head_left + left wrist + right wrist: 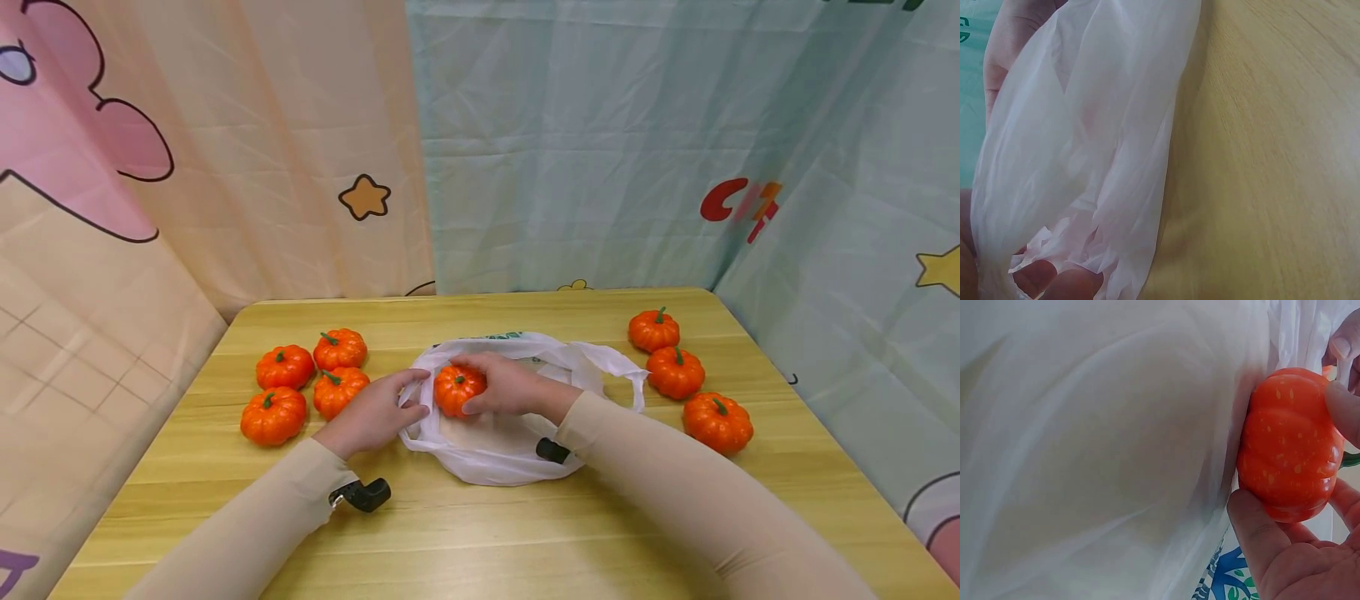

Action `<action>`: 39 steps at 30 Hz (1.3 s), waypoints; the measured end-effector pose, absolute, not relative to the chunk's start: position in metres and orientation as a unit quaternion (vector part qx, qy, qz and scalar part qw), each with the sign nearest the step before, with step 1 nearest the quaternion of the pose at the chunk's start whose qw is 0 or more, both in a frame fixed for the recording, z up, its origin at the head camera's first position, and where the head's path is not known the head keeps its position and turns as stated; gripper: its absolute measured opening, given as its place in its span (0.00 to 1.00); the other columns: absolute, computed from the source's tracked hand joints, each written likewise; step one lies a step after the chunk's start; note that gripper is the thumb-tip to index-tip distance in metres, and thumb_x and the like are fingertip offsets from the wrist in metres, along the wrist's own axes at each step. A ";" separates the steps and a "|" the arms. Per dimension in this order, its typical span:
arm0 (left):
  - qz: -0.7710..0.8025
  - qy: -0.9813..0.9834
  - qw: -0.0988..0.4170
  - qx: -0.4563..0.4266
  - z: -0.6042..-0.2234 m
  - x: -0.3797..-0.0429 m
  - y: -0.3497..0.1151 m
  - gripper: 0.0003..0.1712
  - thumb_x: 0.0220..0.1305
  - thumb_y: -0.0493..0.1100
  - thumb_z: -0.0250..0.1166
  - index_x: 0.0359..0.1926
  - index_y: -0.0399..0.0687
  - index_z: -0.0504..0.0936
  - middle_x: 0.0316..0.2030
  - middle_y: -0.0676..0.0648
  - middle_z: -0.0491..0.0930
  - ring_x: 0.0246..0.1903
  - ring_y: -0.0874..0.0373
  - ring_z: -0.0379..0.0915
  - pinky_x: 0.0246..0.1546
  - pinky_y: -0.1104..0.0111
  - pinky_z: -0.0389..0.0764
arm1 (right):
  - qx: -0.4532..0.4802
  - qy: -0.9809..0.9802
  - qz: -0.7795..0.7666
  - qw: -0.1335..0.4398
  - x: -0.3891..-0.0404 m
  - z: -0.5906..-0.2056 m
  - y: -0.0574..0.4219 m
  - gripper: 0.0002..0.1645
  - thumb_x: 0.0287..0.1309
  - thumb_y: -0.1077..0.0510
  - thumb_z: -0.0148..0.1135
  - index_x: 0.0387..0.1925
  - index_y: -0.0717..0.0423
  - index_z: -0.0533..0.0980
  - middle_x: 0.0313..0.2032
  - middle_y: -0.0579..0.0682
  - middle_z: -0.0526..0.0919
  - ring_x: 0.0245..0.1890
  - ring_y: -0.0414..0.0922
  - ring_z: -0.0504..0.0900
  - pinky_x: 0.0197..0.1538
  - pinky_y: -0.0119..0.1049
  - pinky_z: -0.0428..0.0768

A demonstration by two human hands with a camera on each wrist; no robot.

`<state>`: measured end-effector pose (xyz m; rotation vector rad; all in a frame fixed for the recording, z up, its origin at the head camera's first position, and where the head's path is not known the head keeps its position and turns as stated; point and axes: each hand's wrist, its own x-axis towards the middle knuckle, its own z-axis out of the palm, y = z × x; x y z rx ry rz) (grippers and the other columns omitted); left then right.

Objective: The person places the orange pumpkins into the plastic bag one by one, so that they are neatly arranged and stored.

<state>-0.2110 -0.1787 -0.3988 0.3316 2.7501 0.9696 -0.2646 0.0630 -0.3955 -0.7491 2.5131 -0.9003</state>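
A white plastic bag (495,473) lies on the table with its mouth spread wide. My left hand (378,414) pinches the bag's left rim; in the right wrist view its thumb (1342,347) shows on the gathered plastic. In the left wrist view the white plastic (1085,144) covers part of the fingers. Inside the bag's mouth, near its left side, my right hand (513,385) grips a small orange pumpkin (453,392) with a green stem. Thumb and fingers lie around that pumpkin (1291,447) in the right wrist view.
Several more small pumpkins (273,415) sit in a cluster left of the bag. Three others stand in a slanting row on the right, the nearest pumpkin (717,423) closest to me. Printed curtains (562,167) hang behind the wooden table (450,550).
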 end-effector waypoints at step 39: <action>0.330 0.932 0.102 0.113 -0.401 -0.211 -0.181 0.34 0.71 0.46 0.69 0.75 0.49 0.72 0.33 0.47 0.74 0.25 0.56 0.67 0.28 0.68 0.70 | -0.267 0.895 -0.315 0.169 -0.244 -0.352 0.104 0.51 0.66 0.51 0.73 0.82 0.47 0.58 0.80 0.54 0.63 0.71 0.60 0.75 0.65 0.53 0.82</action>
